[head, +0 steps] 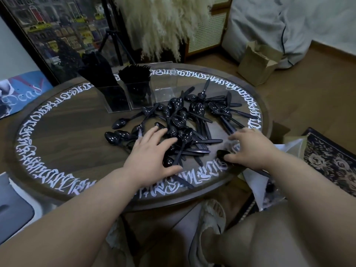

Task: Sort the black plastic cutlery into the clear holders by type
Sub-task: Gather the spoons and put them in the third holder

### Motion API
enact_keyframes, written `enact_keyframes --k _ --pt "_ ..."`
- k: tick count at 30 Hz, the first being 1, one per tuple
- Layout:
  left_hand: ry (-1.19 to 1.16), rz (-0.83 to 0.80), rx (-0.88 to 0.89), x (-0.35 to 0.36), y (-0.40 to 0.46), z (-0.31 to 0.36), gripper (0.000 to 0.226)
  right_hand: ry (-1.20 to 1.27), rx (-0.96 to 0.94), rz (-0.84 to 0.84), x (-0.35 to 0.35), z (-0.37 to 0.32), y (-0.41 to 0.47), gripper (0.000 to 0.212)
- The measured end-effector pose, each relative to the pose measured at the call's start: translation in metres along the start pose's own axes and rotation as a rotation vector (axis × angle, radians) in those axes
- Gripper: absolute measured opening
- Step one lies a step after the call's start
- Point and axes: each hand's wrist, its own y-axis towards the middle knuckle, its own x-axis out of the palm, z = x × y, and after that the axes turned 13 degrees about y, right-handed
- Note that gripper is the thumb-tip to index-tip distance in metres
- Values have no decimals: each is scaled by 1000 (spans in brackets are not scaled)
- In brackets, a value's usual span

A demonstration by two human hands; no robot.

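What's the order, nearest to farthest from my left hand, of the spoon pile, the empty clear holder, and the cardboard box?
From the left hand:
1. Spoon pile, under its fingers.
2. Empty clear holder, across the table, rightmost of three.
3. Cardboard box, on the floor beyond.

Not much you can actually read here. The round table (63,120) has a ring of white calligraphy-style lettering running all around its rim, but it's so stylized that no word comes out of it. To your far left, a blue and white board or print (21,93) leaning by the wall carries cursive white script that looks like "Dead", though the blur makes that shaky.
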Motion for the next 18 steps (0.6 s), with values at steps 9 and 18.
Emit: enact_keyframes --k 9,18 --pt "73 -40 -2 7 10 15 78 -49 -19 -30 8 8 13 9" --pt "52 67 -131 6 14 5 45 267 -101 82 20 -19 30 14"
